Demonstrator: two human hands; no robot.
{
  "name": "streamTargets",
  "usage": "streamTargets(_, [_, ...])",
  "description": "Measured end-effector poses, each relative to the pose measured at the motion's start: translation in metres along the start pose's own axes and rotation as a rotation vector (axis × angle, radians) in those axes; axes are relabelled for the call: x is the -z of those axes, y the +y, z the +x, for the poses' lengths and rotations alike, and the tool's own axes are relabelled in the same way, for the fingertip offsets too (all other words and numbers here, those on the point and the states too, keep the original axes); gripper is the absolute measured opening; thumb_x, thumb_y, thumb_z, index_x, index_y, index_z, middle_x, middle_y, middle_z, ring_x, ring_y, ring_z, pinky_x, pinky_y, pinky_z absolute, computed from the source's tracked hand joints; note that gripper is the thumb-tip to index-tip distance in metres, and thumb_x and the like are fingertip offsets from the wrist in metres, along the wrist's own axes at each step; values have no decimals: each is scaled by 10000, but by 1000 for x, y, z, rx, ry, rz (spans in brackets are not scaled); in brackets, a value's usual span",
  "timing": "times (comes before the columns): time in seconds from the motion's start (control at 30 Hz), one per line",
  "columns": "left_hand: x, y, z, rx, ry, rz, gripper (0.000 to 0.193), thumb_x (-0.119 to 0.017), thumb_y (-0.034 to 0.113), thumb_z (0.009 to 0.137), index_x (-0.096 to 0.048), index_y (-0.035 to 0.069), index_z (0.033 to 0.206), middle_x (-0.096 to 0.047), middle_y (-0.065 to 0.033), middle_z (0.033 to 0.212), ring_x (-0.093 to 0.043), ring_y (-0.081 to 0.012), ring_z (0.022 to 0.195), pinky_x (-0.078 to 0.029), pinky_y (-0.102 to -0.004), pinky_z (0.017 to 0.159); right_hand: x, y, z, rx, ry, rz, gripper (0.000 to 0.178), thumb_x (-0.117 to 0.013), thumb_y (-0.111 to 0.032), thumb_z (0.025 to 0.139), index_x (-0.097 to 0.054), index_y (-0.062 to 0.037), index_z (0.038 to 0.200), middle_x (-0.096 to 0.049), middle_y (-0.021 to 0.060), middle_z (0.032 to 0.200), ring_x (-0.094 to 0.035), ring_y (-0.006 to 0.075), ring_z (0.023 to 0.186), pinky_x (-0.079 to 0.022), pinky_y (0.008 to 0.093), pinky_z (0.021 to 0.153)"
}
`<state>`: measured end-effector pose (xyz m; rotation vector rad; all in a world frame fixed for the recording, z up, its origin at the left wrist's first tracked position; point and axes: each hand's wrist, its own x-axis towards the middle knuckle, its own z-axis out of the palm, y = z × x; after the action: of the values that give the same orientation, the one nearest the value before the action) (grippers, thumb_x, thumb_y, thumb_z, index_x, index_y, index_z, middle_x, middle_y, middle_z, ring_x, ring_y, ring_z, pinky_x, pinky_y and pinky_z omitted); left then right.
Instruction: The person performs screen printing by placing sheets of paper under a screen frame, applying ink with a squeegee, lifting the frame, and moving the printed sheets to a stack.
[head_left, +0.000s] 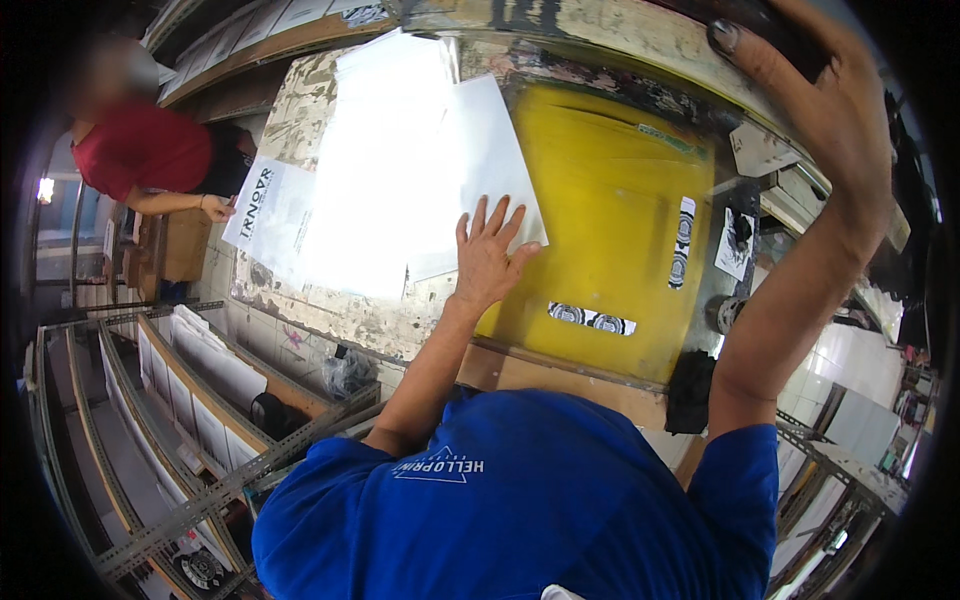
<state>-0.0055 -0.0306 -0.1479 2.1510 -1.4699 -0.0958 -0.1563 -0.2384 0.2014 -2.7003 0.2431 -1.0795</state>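
My left hand (487,250) lies flat with its fingers spread on the lower right part of a white sheet (488,150). That sheet overlaps the right side of a bright pile of white sheets (385,170), and its right edge borders a yellow printing screen (600,220). Two small strips with black round patterns, a lower strip (591,318) and an upright strip (682,243), show on the screen. High at the upper right, my right hand (830,110) has its thumb stretched out, with a dark area beside it. Its other fingertips are cut off by the picture's edge.
At the left, a person in a red shirt (150,150) touches a printed white sheet (268,222). Metal racks (190,490) with partitions stand at the lower left. A black cloth (690,392) hangs by the screen's lower right corner, near a small can (722,314).
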Motion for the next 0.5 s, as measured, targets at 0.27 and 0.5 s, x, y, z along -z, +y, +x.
streamTargets(0.27, [-74,20,14,-277,-227,-86,496,-616,230,993,-553,178,1482,-437,6,1618,-296,-375,1523,-220,-633,1196,13,14,9,-234,-125,-49,467,-819,-274,810,-751,38,1150,-777,172,924,-723,225,764,-589,339,735])
streamTargets(0.5, [-113,85,26,-548,-341,-46,464,-623,230,984,-590,189,1446,-444,27,1609,-271,-287,1545,-221,-593,1213,9,15,-5,-22,34,-118,462,-824,-337,802,-778,28,1081,-770,199,917,-714,246,759,-561,329,723])
